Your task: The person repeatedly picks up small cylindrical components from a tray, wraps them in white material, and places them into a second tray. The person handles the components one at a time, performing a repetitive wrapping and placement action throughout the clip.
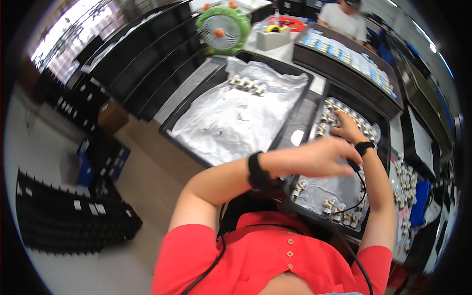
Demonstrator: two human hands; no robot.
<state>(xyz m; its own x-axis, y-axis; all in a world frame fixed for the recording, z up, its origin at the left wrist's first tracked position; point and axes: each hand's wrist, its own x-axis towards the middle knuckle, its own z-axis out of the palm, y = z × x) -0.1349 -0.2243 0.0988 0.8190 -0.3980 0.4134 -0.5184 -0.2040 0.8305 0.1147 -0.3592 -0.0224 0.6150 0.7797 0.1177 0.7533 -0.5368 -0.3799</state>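
Note:
My right hand (348,128) reaches into the right black tray (386,169), thumb and index finger apart, over rows of small cream, dark and silvery parts (336,105). I see nothing held in it. In front of it my left hand (322,158) crosses above the same tray, blurred by motion with its fingers bent. Whether it holds anything is unclear; a dark piece with a black cable (364,189) shows by its fingertips. More of these parts (346,216) stand at the tray's near end on a pale liner. Black bands circle both wrists.
To the left, another black tray (189,156) lined with crumpled white sheet holds a cluster of parts (247,86). A green fan (222,30) and a tape dispenser (273,39) stand behind it. A long box (339,58) of parts lies at the back right, a person (344,22) beyond.

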